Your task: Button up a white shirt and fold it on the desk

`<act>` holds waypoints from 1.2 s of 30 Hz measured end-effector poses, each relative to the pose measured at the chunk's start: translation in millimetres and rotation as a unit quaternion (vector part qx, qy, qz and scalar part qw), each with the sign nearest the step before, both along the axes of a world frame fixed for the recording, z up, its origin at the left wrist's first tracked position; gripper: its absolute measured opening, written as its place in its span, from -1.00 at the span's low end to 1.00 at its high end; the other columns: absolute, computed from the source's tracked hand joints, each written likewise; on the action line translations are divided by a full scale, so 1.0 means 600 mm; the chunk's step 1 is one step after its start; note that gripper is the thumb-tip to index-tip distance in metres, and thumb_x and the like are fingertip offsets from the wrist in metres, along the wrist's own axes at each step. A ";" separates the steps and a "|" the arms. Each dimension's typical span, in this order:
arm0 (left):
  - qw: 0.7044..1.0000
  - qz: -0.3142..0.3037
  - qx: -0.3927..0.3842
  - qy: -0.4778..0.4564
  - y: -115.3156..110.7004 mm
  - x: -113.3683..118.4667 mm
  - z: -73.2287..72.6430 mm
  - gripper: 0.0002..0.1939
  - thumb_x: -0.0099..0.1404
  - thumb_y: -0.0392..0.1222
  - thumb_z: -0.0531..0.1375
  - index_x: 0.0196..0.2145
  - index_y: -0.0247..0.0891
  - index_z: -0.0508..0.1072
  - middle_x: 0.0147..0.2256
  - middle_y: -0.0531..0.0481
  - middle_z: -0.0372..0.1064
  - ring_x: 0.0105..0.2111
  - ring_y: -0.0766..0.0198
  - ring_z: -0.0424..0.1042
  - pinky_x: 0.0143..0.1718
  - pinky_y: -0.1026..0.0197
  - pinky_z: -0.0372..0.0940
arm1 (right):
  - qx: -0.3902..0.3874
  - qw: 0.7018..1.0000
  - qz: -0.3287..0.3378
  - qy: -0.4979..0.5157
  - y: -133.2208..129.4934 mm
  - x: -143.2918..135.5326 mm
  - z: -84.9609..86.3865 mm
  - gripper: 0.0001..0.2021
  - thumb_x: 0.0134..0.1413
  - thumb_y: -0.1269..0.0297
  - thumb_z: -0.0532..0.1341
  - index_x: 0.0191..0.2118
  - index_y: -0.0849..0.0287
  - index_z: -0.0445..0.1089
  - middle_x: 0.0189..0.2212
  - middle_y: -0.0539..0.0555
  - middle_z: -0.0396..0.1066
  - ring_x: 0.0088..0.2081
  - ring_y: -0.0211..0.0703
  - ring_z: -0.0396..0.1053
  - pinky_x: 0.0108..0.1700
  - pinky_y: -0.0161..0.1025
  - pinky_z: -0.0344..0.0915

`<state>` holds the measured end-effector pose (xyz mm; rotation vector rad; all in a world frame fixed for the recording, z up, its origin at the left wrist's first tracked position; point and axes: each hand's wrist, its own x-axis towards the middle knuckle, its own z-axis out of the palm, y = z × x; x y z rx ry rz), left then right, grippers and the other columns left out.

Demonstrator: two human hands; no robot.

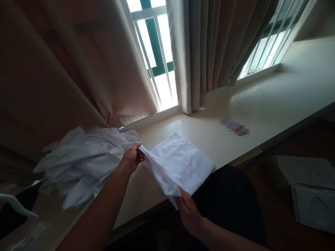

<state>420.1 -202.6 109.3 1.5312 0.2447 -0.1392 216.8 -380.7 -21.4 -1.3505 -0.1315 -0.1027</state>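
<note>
A white cloth (183, 160), folded into a rough rectangle with creases across it, lies on the pale window ledge (259, 115). My left hand (131, 157) is closed on its left corner, pinching the fabric with the thumb on top. At the near edge my right hand (188, 211) grips another corner, which droops slightly over the front of the ledge. Between the two hands the cloth's edge is lifted and wrinkled. Just left of my left hand, a loose heap of crumpled white cloth (86, 157) spreads over the ledge.
Long beige curtains (193, 52) hang behind the ledge, partly covering a barred window (157, 52). A small blurred-out object (235, 126) lies farther right. A white hanger-like curve (19, 204) shows at lower left. On the floor at right stands a white box (311, 202).
</note>
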 end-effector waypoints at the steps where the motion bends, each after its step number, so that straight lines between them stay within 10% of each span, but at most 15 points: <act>1: 1.000 -0.013 0.019 -0.009 -0.022 0.016 0.000 -0.67 0.15 -0.06 0.27 -0.50 -0.20 0.15 -0.65 0.20 0.04 -0.71 0.42 0.12 -0.72 0.37 0.04 | 0.027 0.999 -0.016 0.026 -0.006 0.004 -0.001 -0.57 0.37 0.02 0.05 0.20 0.07 0.38 0.10 0.09 0.44 0.15 -0.01 0.35 0.18 -0.12 0.30; 11: 0.980 -0.087 0.176 -0.037 -0.248 0.145 -0.065 -0.72 0.12 -0.07 0.28 -0.50 -0.21 0.23 -0.68 0.16 0.10 -0.72 0.41 0.14 -0.66 0.34 0.04 | 0.213 0.926 -0.213 0.226 -0.074 0.065 -0.055 -0.56 0.10 -0.12 0.29 -0.16 0.20 0.53 -0.30 0.06 0.51 -0.23 -0.12 0.41 -0.13 -0.27 0.38; 18: 0.965 -0.120 0.231 -0.017 -0.363 0.198 -0.145 -0.80 0.14 -0.19 0.23 -0.52 -0.22 0.26 -0.71 0.13 0.10 -0.70 0.36 0.15 -0.58 0.28 0.07 | 0.354 0.871 -0.257 0.224 -0.093 0.091 -0.091 -0.57 0.12 -0.06 0.27 -0.03 0.16 0.45 -0.35 0.03 0.48 -0.37 -0.16 0.40 -0.33 -0.27 0.37; 36: 0.940 -0.194 0.279 -0.018 -0.486 0.237 -0.253 -0.76 0.34 -0.07 0.10 -0.40 -0.28 0.34 -0.52 -0.08 0.42 -0.57 0.28 0.43 -0.43 0.23 0.32 | 0.413 0.786 -0.375 0.265 -0.174 0.156 -0.131 -0.46 0.10 -0.14 0.25 0.07 0.13 0.36 -0.20 0.04 0.54 -0.36 -0.19 0.47 -0.49 -0.34 0.30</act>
